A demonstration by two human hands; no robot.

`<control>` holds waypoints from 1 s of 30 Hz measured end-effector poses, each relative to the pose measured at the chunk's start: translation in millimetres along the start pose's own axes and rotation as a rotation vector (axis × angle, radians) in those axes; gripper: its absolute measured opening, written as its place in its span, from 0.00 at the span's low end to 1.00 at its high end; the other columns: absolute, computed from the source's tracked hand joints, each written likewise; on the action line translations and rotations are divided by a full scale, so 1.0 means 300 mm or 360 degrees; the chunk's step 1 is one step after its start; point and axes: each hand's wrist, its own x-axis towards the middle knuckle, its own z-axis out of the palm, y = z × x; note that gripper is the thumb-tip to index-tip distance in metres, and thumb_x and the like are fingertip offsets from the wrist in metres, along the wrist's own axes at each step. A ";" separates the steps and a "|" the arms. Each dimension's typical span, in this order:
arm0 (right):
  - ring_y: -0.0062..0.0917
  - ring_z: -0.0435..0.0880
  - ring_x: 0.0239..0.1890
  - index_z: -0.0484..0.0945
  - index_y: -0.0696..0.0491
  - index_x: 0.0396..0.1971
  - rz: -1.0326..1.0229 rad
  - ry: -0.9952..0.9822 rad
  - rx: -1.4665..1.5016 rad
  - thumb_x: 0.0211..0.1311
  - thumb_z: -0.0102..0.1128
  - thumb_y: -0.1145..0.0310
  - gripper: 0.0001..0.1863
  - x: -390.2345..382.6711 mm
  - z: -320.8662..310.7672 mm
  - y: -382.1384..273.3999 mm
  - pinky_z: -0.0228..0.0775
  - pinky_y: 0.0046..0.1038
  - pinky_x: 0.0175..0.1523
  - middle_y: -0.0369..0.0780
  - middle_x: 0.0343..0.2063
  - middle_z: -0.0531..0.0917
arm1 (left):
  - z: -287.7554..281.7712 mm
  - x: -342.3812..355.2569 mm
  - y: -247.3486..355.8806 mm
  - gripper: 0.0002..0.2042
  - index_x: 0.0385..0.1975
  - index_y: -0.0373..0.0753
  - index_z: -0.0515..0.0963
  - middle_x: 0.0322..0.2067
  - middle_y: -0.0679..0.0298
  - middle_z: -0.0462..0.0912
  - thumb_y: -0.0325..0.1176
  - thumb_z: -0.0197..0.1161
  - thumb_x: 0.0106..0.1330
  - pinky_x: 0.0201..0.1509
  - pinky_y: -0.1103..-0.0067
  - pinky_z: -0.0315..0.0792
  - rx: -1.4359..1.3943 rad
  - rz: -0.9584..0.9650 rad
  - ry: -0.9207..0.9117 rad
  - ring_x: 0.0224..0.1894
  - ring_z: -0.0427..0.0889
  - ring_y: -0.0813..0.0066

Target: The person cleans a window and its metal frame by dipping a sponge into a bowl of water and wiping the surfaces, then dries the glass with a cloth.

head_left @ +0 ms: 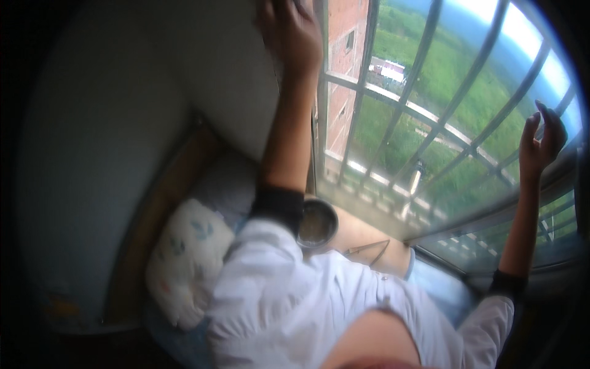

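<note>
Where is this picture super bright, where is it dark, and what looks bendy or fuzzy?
In the head view, the sky glares white at upper right; the wall at left is dim; the window bars look bent; the left hand looks blurry.

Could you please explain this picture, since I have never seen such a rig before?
There is no machine here: a person in a white shirt uses two bare hands. The view comes from a wide fisheye camera worn on the head, looking down, so straight edges bend. The left hand is raised at the upper edge, blurred and cut off; I can't tell whether it holds anything. The right hand is raised by the barred window, thumb and fingers apart, nothing clearly held. Below, a dark round bowl stands on a tan ledge, and a pale patterned pillow lies to the left.
</note>
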 end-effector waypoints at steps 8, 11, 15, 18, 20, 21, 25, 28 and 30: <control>0.29 0.78 0.45 0.79 0.53 0.44 0.0079 0.0153 0.0080 0.60 0.59 0.76 0.11 0.036 -0.006 -0.082 0.66 0.34 0.53 0.40 0.39 0.81 | -0.052 -0.011 -0.025 0.11 0.41 0.32 0.78 0.36 0.48 0.75 0.33 0.58 0.65 0.47 0.60 0.70 0.0093 0.0115 0.0105 0.41 0.74 0.47; 0.30 0.77 0.43 0.79 0.53 0.42 0.0113 0.0175 0.0135 0.57 0.60 0.79 0.13 0.053 -0.009 -0.110 0.65 0.32 0.49 0.39 0.37 0.80 | 0.071 0.284 0.016 0.10 0.29 0.33 0.78 0.28 0.49 0.79 0.34 0.58 0.65 0.40 0.61 0.72 -0.0094 0.0391 0.0518 0.35 0.78 0.49; 0.31 0.77 0.42 0.80 0.52 0.41 0.0205 0.0188 0.0193 0.54 0.61 0.79 0.14 0.067 -0.018 -0.132 0.65 0.32 0.48 0.39 0.37 0.79 | 0.149 0.416 0.024 0.09 0.32 0.32 0.78 0.31 0.50 0.75 0.31 0.56 0.66 0.41 0.62 0.70 0.0062 0.0020 0.0323 0.34 0.74 0.54; 0.31 0.77 0.41 0.80 0.52 0.40 0.0192 0.0236 0.0185 0.53 0.61 0.79 0.13 0.072 -0.021 -0.140 0.65 0.32 0.48 0.39 0.36 0.79 | 0.144 0.394 0.096 0.09 0.31 0.30 0.77 0.34 0.50 0.75 0.31 0.56 0.65 0.41 0.62 0.69 0.0075 -0.0061 0.0231 0.34 0.73 0.54; 0.32 0.78 0.40 0.80 0.53 0.40 0.0199 0.0197 0.0190 0.54 0.60 0.79 0.13 0.077 -0.020 -0.142 0.65 0.32 0.47 0.40 0.35 0.80 | 0.120 0.381 0.192 0.09 0.32 0.29 0.76 0.36 0.50 0.74 0.30 0.56 0.64 0.41 0.62 0.70 0.0080 -0.0038 -0.0021 0.35 0.73 0.54; 0.32 0.78 0.40 0.80 0.53 0.41 0.0208 0.0190 0.0199 0.54 0.60 0.79 0.13 0.080 -0.020 -0.142 0.65 0.32 0.47 0.40 0.35 0.80 | 0.115 0.367 0.260 0.09 0.33 0.27 0.76 0.37 0.49 0.74 0.30 0.57 0.63 0.42 0.63 0.70 -0.0111 0.0039 0.0221 0.37 0.73 0.53; 0.31 0.78 0.40 0.80 0.52 0.41 0.0206 0.0193 0.0176 0.54 0.60 0.79 0.13 0.083 -0.022 -0.143 0.65 0.31 0.47 0.39 0.35 0.80 | 0.063 0.343 0.342 0.09 0.35 0.28 0.76 0.37 0.49 0.74 0.29 0.57 0.61 0.41 0.64 0.71 -0.0211 0.0221 0.0256 0.40 0.75 0.53; 0.30 0.79 0.39 0.80 0.52 0.40 0.0153 0.0212 0.0100 0.53 0.60 0.79 0.13 0.082 -0.024 -0.144 0.65 0.31 0.47 0.39 0.35 0.80 | 0.042 0.378 0.164 0.09 0.30 0.31 0.76 0.31 0.50 0.75 0.31 0.56 0.64 0.37 0.65 0.72 -0.0037 0.0254 0.0207 0.35 0.76 0.55; 0.30 0.79 0.39 0.80 0.52 0.40 0.0143 0.0220 0.0109 0.53 0.60 0.79 0.13 0.080 -0.024 -0.144 0.65 0.31 0.47 0.39 0.35 0.80 | 0.070 0.394 0.085 0.11 0.26 0.31 0.76 0.29 0.51 0.76 0.32 0.56 0.64 0.35 0.66 0.71 0.0020 0.0086 0.0122 0.31 0.75 0.57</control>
